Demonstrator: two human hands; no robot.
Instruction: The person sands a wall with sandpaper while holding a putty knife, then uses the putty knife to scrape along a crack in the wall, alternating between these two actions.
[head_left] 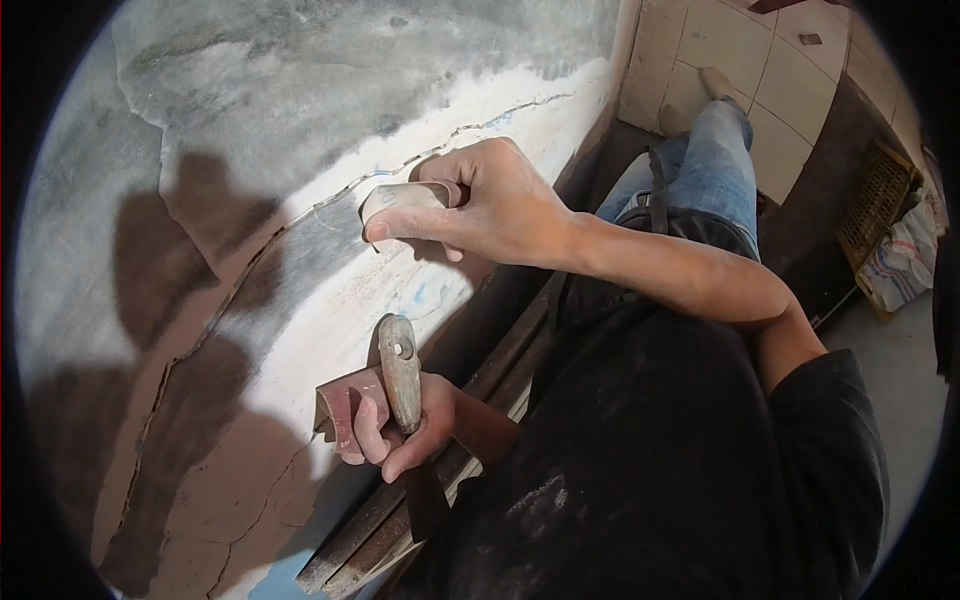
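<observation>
My right hand point(500, 195) pinches a curled piece of sandpaper point(400, 198), pale side showing, between thumb and fingers. It is close to the cracked wall point(240, 90), over a white patch along the crack point(330, 200). Lower down, my left hand point(415, 425) is closed around a putty knife point(402, 370), its worn wooden handle pointing up. A dark flat shape below that hand looks like its blade. A bent reddish sheet of sandpaper point(358, 400) is also between the left fingers. Whether the left hand touches the wall, I cannot tell.
Long wooden boards point(350, 545) lean along the foot of the wall. Beyond my legs point(705, 175) are floor tiles point(725, 40). A yellow crate point(875, 205) and a white striped sack point(905, 255) stand at the right. A second crack crosses the lower wall.
</observation>
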